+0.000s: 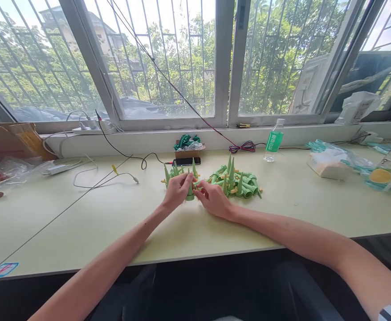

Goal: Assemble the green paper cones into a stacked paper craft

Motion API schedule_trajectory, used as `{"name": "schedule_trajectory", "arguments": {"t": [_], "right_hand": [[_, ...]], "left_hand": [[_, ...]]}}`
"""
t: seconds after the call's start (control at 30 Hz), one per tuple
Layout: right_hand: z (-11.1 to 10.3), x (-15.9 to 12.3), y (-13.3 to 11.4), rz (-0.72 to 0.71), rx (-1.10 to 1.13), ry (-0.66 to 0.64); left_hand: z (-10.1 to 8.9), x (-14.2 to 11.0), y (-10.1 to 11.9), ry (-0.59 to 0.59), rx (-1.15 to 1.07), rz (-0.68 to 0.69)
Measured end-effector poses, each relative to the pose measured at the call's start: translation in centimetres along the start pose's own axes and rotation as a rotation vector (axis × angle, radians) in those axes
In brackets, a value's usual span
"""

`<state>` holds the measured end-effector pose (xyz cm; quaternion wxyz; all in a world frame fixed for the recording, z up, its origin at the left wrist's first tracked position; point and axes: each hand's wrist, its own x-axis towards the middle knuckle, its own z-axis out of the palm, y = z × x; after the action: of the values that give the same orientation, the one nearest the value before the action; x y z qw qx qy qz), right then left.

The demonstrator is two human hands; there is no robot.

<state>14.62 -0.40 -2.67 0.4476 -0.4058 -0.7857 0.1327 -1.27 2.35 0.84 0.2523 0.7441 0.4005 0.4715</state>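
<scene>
My left hand and my right hand meet at the middle of the pale table, fingers pinched together around one green cone-shaped piece that stands upright between them. Behind my left hand a few more green cones stand upright with small yellow bits. To the right of my right hand lies a heap of green cones and tubes mixed with yellow parts, some upright, most lying flat.
A black phone and a small box with green material sit behind the cones. A green-labelled bottle stands at the back right. Cables, a power strip and plastic bags lie around the sides.
</scene>
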Motion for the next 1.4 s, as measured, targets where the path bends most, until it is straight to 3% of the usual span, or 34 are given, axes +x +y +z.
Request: {"name": "schedule_trajectory", "arguments": {"t": [0.4, 0.73, 1.4], "right_hand": [[0.01, -0.07, 0.19, -0.013, 0.016, -0.039], [-0.19, 0.08, -0.03, 0.009, 0.037, -0.109], [0.09, -0.04, 0.43, -0.022, 0.076, -0.092]], "left_hand": [[0.01, -0.03, 0.35, 0.021, 0.045, 0.001], [-0.04, -0.15, 0.51, 0.004, 0.237, 0.118], [-0.15, -0.10, 0.56, -0.021, 0.200, 0.106]]}}
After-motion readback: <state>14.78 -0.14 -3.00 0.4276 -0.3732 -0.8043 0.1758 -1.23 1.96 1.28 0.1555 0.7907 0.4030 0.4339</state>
